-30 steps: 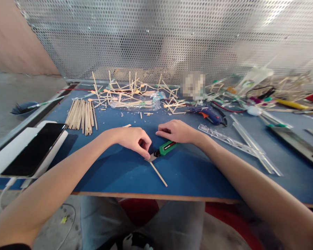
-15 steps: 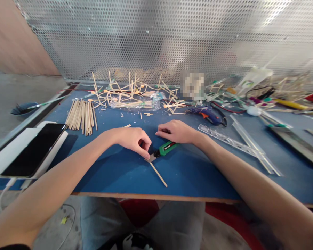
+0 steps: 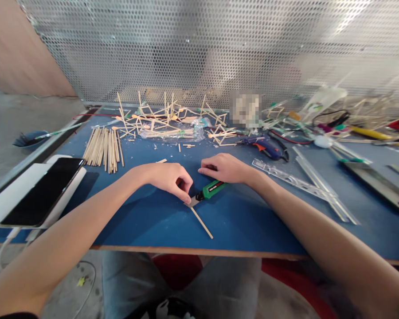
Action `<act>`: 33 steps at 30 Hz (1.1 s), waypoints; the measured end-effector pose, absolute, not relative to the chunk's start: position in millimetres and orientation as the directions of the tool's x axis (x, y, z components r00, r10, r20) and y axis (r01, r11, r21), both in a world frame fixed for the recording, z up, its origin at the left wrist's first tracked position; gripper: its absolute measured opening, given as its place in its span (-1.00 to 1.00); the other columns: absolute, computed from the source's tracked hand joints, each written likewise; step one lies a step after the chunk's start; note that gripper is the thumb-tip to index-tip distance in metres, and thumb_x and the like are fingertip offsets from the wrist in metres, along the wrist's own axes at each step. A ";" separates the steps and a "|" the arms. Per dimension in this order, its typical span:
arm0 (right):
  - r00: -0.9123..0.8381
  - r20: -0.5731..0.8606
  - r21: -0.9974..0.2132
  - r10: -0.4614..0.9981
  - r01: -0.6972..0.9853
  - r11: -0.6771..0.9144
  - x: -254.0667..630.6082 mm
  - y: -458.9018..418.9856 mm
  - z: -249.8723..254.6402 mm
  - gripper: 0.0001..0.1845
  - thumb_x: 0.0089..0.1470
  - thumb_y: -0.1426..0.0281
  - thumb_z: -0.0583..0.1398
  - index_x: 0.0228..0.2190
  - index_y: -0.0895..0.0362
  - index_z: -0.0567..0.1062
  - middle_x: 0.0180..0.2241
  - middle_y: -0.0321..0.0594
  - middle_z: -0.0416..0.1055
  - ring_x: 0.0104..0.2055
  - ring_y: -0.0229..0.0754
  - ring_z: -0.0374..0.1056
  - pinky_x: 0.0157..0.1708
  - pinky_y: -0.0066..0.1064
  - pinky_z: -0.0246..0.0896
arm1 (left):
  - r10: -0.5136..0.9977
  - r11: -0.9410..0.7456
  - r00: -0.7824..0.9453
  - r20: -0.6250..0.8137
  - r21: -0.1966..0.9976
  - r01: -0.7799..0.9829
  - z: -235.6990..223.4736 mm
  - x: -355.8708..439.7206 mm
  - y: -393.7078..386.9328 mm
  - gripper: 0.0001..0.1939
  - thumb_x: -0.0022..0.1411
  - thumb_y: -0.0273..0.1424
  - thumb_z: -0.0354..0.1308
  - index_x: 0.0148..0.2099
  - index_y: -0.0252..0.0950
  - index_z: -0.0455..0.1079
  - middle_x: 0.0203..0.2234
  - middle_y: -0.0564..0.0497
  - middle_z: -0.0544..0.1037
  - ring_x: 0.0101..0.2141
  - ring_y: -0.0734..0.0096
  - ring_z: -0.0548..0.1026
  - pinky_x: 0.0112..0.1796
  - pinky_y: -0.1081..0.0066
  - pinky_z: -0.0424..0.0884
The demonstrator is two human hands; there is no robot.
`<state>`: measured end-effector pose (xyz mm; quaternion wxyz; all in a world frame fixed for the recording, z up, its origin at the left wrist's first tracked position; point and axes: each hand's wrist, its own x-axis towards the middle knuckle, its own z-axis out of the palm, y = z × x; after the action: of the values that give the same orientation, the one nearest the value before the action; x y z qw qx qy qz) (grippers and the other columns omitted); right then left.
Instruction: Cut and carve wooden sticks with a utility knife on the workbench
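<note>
With thumb and fingertips pinched, my left hand (image 3: 173,179) holds the upper end of a thin wooden stick (image 3: 202,223), which slants down toward the table's front edge. The blade of a green utility knife (image 3: 214,189) lies across the stick right beside my left thumb. My right hand (image 3: 222,167), palm down with curled fingers, covers the rear of the knife's handle. How its lower fingers wrap the handle is hidden under the palm. A short bit of stick (image 3: 162,161) lies behind my left wrist.
A bundle of wooden sticks (image 3: 103,148) lies at the left, near a black phone (image 3: 44,190). Glued stick pieces (image 3: 168,117) crowd the back. A blue glue gun (image 3: 267,146), a clear ruler (image 3: 289,179) and glue sticks (image 3: 322,186) lie at the right. A perforated metal panel (image 3: 173,53) stands behind.
</note>
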<state>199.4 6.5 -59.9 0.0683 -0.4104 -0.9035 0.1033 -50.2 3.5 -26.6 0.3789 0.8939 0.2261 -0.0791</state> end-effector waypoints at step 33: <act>-0.654 0.028 -0.244 0.756 0.729 0.640 198.5 5.5 -57.8 -0.59 0.29 0.05 0.02 -0.42 0.03 0.45 -0.54 -0.33 0.37 -0.49 -0.26 0.15 -0.42 -0.38 -0.15 | 0.340 -0.597 0.887 -0.312 0.657 0.460 -27.1 -50.4 3.7 -0.64 0.14 -0.02 0.29 -0.37 -0.24 0.51 -0.51 0.10 0.53 -0.51 0.53 0.38 -0.45 0.45 0.17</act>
<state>198.5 5.5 -57.8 0.0637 -0.4110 -0.9032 0.1063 -50.4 3.7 -27.1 0.3884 0.8903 0.2249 -0.0772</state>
